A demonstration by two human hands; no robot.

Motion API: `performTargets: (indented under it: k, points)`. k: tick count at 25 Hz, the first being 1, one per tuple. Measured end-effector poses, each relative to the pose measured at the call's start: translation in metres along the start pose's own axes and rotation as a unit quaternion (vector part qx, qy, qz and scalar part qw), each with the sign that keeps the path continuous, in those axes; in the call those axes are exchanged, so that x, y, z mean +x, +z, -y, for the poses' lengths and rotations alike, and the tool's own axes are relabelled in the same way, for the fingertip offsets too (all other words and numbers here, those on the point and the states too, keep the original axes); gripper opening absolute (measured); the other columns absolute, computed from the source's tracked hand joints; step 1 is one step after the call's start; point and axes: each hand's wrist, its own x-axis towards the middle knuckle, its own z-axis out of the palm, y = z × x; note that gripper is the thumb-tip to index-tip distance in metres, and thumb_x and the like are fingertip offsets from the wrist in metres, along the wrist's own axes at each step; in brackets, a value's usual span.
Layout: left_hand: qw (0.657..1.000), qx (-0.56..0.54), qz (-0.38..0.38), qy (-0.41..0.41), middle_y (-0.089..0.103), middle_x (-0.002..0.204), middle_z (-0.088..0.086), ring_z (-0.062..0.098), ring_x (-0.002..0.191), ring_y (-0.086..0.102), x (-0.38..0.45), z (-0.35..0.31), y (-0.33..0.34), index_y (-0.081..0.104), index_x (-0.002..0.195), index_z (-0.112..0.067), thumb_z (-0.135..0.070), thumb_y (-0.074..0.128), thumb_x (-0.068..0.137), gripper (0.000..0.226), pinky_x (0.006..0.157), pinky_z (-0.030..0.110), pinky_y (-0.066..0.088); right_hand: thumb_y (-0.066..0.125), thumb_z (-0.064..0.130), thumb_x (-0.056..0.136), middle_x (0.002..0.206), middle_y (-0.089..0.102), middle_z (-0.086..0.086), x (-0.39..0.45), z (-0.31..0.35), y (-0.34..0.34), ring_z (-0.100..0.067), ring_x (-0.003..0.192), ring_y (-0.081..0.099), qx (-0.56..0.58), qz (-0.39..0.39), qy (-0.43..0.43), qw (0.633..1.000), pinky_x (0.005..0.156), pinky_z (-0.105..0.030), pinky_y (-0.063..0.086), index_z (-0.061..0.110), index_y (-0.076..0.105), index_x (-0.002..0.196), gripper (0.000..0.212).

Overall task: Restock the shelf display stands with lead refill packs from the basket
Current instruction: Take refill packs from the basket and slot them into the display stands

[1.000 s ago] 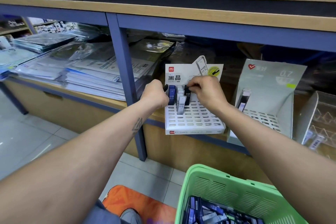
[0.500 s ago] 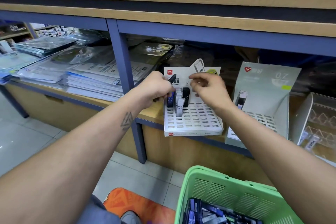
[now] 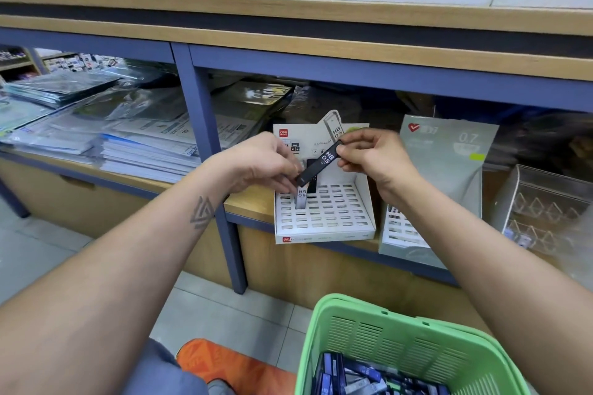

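Black lead pack (image 3: 317,163) now lifted off the stand (image 3: 324,218), pinched between left hand (image 3: 263,163) and right hand (image 3: 372,157). Needs reseating in a slot.

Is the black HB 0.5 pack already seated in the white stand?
No, both hands hold the black pack tilted above the white stand.

Both hands, left hand (image 3: 263,163) and right hand (image 3: 373,155), pinch a black lead pack (image 3: 319,163), tilted, just above the white display stand (image 3: 324,215).

Counting stock on the shelf
Two slotted stands (image 3: 324,218) (image 3: 401,231), one green basket (image 3: 394,343), one black pack (image 3: 317,164) held between two hands (image 3: 260,163) (image 3: 375,157).
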Motion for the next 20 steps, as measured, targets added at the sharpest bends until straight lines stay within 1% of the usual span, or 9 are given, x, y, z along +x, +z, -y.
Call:
performTargets:
  k: [2,3,4,6,8,9,11,15,20]
  points:
    - [0.981,0.129,-0.115,0.084,0.075,0.081,0.014,0.030,0.078,0.074,0.006,0.003,-0.001,0.074,0.094,0.000,0.001,0.061,0.091,0.013,0.075,0.036,0.060,0.071,-0.005,0.088,0.075,0.069,-0.011,0.005,-0.003,-0.005,-0.015,0.059,0.067,-0.031,-0.014,-0.011,0.999,0.060,-0.023,0.058,0.012,0.071,0.089,0.017]
    - [0.961,0.188,-0.158,0.129,0.075,0.082,0.008,0.026,0.079,0.071,0.008,0.004,0.000,0.077,0.091,-0.005,-0.003,0.065,0.089,0.012,0.076,0.034,0.058,0.071,-0.003,0.089,0.077,0.069,-0.009,0.008,-0.005,-0.006,-0.015,0.062,0.067,-0.073,-0.019,-0.027,0.997,0.062,-0.025,0.058,0.017,0.072,0.088,0.020]
    - [0.939,0.242,-0.178,0.165,0.075,0.086,0.004,0.021,0.083,0.069,0.010,0.005,0.002,0.078,0.092,-0.009,-0.007,0.068,0.088,0.012,0.079,0.031,0.056,0.073,0.001,0.089,0.079,0.070,-0.005,0.011,-0.009,-0.006,-0.016,0.066,0.067,-0.127,-0.025,-0.052,0.990,0.066,-0.028,0.059,0.023,0.072,0.088,0.022]
    - [0.902,0.328,-0.174,0.221,0.075,0.098,0.000,0.018,0.092,0.066,0.016,0.010,0.008,0.079,0.098,-0.015,-0.014,0.070,0.088,0.014,0.086,0.032,0.053,0.076,0.008,0.087,0.083,0.071,0.002,0.015,-0.017,-0.002,-0.017,0.074,0.068,-0.238,-0.041,-0.105,0.965,0.075,-0.033,0.060,0.028,0.072,0.089,0.020]
    - [0.884,0.362,-0.161,0.247,0.073,0.104,-0.001,0.018,0.097,0.065,0.022,0.016,0.015,0.079,0.102,-0.018,-0.018,0.070,0.089,0.016,0.088,0.037,0.053,0.076,0.012,0.088,0.084,0.069,0.007,0.014,-0.021,0.005,-0.010,0.077,0.065,-0.302,-0.037,-0.145,0.942,0.078,-0.027,0.056,0.023,0.074,0.096,0.014]
    - [0.882,0.366,-0.158,0.251,0.073,0.104,-0.002,0.018,0.098,0.065,0.024,0.018,0.018,0.080,0.102,-0.019,-0.018,0.069,0.089,0.016,0.088,0.038,0.053,0.076,0.012,0.089,0.085,0.068,0.008,0.012,-0.022,0.009,-0.007,0.078,0.064,-0.320,-0.031,-0.162,0.933,0.078,-0.025,0.054,0.019,0.075,0.099,0.012]
    - [0.880,0.377,-0.153,0.245,0.075,0.103,-0.002,0.018,0.097,0.066,0.028,0.022,0.020,0.080,0.100,-0.019,-0.019,0.068,0.090,0.016,0.087,0.039,0.054,0.075,0.013,0.089,0.086,0.069,0.008,0.010,-0.025,0.016,-0.008,0.081,0.064,-0.330,-0.017,-0.181,0.926,0.080,-0.027,0.055,0.017,0.075,0.101,0.012]
    - [0.884,0.377,-0.148,0.234,0.076,0.102,-0.003,0.016,0.097,0.067,0.032,0.029,0.020,0.080,0.100,-0.019,-0.021,0.069,0.091,0.015,0.088,0.038,0.054,0.075,0.012,0.089,0.088,0.071,0.005,0.013,-0.036,0.022,-0.011,0.084,0.066,-0.337,-0.004,-0.176,0.925,0.082,-0.033,0.057,0.016,0.075,0.101,0.013]
    - [0.891,0.372,-0.144,0.218,0.076,0.102,-0.003,0.017,0.096,0.067,0.034,0.029,0.026,0.081,0.101,-0.021,-0.022,0.069,0.091,0.015,0.086,0.036,0.056,0.076,0.011,0.088,0.090,0.072,0.003,0.015,-0.043,0.022,-0.010,0.084,0.067,-0.325,0.003,-0.167,0.931,0.084,-0.035,0.058,0.017,0.076,0.099,0.013]
